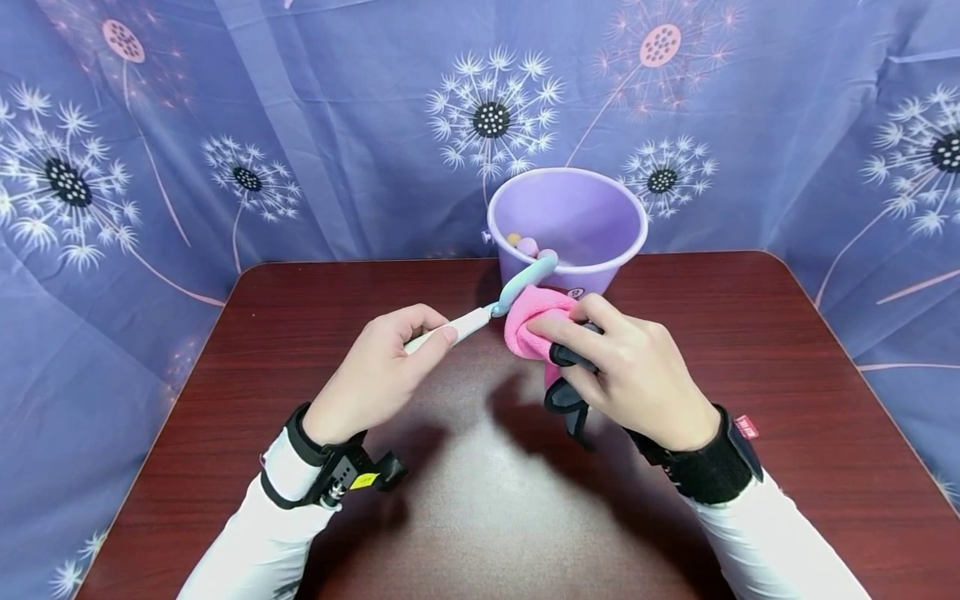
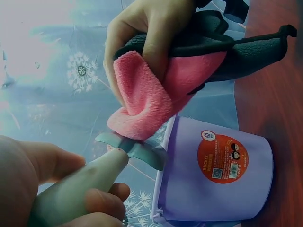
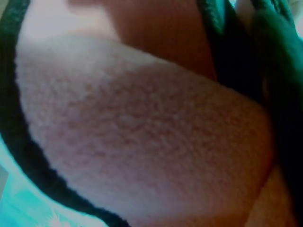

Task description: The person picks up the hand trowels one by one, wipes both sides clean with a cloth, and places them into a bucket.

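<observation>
My left hand [image 1: 384, 367] grips the white handle of a tool with a pale blue, curved head [image 1: 525, 282]. In the left wrist view the blue head [image 2: 150, 157] spreads to both sides of the handle's end, partly hidden by cloth. A pink cloth with dark grey edging [image 1: 536, 321] is bunched in my right hand [image 1: 633, 367], its pink fold against the tool's head. Part of the cloth's dark edge hangs below my fingers. Pink fabric [image 3: 142, 132] fills most of the right wrist view, dim and blurred.
Just beyond my hands, a purple bucket [image 1: 630, 242] stands at the table's far edge, with several small pink and yellow round things [image 1: 527, 247] inside. An orange label [image 2: 222, 158] is on its side. Behind the brown table [image 1: 315, 292] hangs a blue dandelion-print curtain [image 1: 360, 125].
</observation>
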Action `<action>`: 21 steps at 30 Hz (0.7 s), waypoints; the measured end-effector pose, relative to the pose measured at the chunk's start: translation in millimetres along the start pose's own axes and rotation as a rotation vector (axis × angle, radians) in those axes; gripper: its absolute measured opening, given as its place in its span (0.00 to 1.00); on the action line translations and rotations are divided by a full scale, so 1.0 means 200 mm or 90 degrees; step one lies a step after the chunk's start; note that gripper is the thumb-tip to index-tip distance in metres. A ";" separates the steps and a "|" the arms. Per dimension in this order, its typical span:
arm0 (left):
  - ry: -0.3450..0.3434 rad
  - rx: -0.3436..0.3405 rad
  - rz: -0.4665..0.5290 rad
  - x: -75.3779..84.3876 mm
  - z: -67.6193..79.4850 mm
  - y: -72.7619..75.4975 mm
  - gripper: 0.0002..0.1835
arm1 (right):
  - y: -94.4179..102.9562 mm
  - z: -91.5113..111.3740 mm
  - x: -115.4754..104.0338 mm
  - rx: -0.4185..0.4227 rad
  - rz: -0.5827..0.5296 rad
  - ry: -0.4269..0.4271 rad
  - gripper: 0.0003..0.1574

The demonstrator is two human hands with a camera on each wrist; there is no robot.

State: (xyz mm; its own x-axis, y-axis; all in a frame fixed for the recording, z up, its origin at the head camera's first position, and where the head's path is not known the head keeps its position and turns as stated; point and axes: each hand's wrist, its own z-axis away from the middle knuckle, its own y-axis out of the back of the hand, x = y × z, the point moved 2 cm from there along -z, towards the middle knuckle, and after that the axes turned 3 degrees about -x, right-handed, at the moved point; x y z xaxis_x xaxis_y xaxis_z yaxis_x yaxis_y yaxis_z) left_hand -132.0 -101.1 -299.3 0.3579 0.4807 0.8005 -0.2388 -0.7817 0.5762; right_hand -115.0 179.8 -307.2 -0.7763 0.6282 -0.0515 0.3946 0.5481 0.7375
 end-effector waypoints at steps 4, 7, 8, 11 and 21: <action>-0.009 0.005 0.003 0.01 0.00 0.01 0.07 | -0.01 0.01 -0.01 -0.043 -0.012 0.001 0.26; -0.012 0.005 0.007 0.01 0.00 0.01 0.06 | -0.01 0.02 -0.01 -0.076 -0.019 0.000 0.27; -0.013 0.005 0.009 0.01 0.00 0.01 0.06 | -0.01 0.02 -0.01 -0.085 -0.018 -0.001 0.27; -0.013 0.004 0.010 0.01 0.00 0.01 0.06 | -0.01 0.02 0.00 -0.108 -0.020 -0.001 0.29; 0.002 0.017 0.012 0.02 0.00 0.06 0.06 | 0.00 0.02 -0.01 -0.178 -0.024 0.002 0.26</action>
State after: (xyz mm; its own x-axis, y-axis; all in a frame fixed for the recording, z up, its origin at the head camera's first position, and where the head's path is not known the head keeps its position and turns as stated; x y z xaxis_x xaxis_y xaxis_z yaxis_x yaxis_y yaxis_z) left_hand -133.9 -107.3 -289.2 0.3505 0.4676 0.8115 -0.2206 -0.8008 0.5568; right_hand -112.2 179.8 -309.8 -0.7899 0.6079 -0.0807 0.2150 0.3978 0.8919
